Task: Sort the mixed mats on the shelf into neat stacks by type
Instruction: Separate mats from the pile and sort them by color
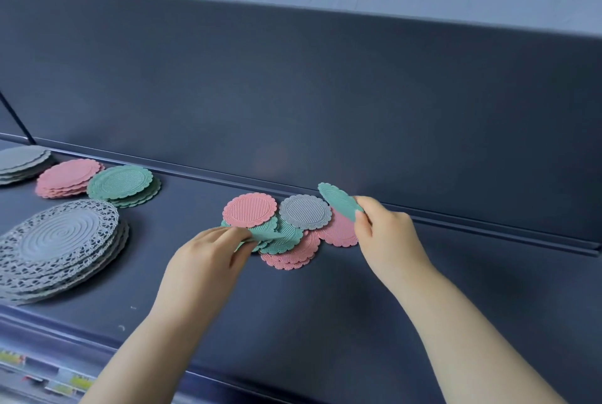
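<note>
**Both hands on green mats at the mixed pile**

Your right hand (386,234) pinches a small green scalloped rubber mat (338,200) by its edge, thumb on top, holding it tilted and lifted above the dark blue shelf (423,289). Your left hand (208,257) has its fingers pressed together on the edge of another green mat (264,235) at the near left side of the mixed pile (290,234), where pink, green and grey small mats overlap loosely. To the left sit sorted stacks: a pink stack (66,178) touching a green stack (123,187), a grey stack (21,164) at the frame edge, and a stack of large grey lace-edged round mats (62,244) near the front.
</note>
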The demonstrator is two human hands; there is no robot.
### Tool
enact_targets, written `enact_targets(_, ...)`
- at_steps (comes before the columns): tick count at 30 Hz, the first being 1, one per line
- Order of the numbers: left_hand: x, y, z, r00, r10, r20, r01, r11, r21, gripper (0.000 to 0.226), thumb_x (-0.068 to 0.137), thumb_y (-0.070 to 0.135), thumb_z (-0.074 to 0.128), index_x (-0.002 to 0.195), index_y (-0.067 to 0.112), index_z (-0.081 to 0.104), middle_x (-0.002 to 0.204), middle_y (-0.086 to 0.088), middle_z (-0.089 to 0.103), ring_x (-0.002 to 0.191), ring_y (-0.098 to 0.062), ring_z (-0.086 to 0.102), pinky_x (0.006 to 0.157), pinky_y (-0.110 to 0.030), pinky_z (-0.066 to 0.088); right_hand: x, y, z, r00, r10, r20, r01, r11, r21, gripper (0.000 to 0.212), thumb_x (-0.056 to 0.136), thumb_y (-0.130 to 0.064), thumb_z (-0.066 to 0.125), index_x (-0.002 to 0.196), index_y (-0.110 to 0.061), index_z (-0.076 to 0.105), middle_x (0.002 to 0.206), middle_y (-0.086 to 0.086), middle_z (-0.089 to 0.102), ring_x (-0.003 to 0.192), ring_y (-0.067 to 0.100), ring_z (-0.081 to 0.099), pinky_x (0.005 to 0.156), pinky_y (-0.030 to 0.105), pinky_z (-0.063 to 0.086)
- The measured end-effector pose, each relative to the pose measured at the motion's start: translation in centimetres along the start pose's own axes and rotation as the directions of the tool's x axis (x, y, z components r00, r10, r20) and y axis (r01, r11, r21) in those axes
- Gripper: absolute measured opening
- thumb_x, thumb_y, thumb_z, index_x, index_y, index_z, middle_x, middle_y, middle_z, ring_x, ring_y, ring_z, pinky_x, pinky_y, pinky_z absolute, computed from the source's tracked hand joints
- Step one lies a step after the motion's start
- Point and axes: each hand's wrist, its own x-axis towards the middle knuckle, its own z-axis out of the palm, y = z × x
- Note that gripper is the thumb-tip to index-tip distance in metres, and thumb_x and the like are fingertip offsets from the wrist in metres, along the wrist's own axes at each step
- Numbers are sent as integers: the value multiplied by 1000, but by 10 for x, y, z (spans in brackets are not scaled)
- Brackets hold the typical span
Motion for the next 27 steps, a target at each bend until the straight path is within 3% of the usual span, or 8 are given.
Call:
enact_targets(5, -5, -12, -11, 998, -60, 6, 60, 998, 11, 32, 82, 38, 46, 80, 18, 70, 81, 7, 70, 72, -21, 66, 60, -25, 50, 31, -10, 37, 990, -119, 72, 128, 983, -131, 32, 92, -7, 41, 118, -15, 58, 103, 13, 66, 95, 36, 59, 76, 41, 50)
enact_targets(10, -11, -26, -18, 997, -75, -17, 75, 997, 11, 32, 82, 39, 46, 81, 19, 71, 81, 7, 70, 72, -18, 65, 60, -24, 47, 32, 0, 76, 894, -215, 393, 335, 903, -269, 31, 90, -3, 38, 115, -10, 54, 119, 7, 56, 118, 24, 46, 93, 35, 41)
enact_targets(16, -11, -32, -18, 997, -67, -25, 68, 997, 26, 32, 81, 38, 46, 79, 17, 71, 79, 6, 70, 69, -19, 65, 60, -22, 42, 34, 5, 71, 875, -242, 419, 392, 863, -318, 28, 91, -3, 40, 116, -9, 51, 124, 6, 53, 118, 22, 46, 93, 39, 44)
enact_targets(18, -10, -30, -17, 998, -59, -15, 59, 998, 13, 31, 81, 37, 46, 79, 17, 71, 80, 7, 70, 70, -19, 66, 59, -22, 46, 36, 1, 71, 872, -262, 412, 424, 825, -373, 34, 85, 5, 40, 114, -9, 51, 118, 5, 54, 113, 22, 48, 84, 34, 46)
enact_targets(20, -8, -28, -15, 999, -49, -5, 49, 999, -7, 31, 82, 36, 46, 79, 17, 71, 80, 7, 70, 70, -19, 66, 60, -23, 50, 36, -9, 71, 870, -333, 365, 474, 768, -431, 28, 76, 6, 51, 100, -9, 55, 99, 5, 59, 95, 21, 55, 63, 31, 42)
enact_targets(22, -6, -26, -13, 999, -33, 4, 33, 999, -20, 31, 82, 35, 46, 78, 17, 70, 78, 7, 70, 69, -19, 66, 59, -24, 51, 37, -13, 68, 896, -321, 307, 439, 748, -498, 32, 47, 3, 73, 70, -12, 58, 63, 0, 58, 58, 18, 56, 45, 22, 27)
enact_targets(24, -3, -24, -10, 1000, -18, 16, 18, 1000, -14, 31, 82, 35, 46, 78, 17, 70, 78, 7, 70, 69, -19, 66, 59, -23, 51, 36, -12, 62, 936, -283, 212, 352, 790, -502, 41, 27, 2, 79, 57, -15, 56, 46, -5, 51, 39, 17, 47, 41, 18, 20)
enact_targets(27, -1, -18, -8, 1000, 2, 28, -2, 1000, -21, 31, 83, 35, 45, 79, 16, 71, 79, 6, 70, 71, -19, 67, 60, -24, 52, 26, -9, 48, 961, -261, 95, 276, 866, -417, 37, 38, 1, 82, 68, -12, 66, 47, -1, 57, 38, 22, 52, 33, 19, 31)
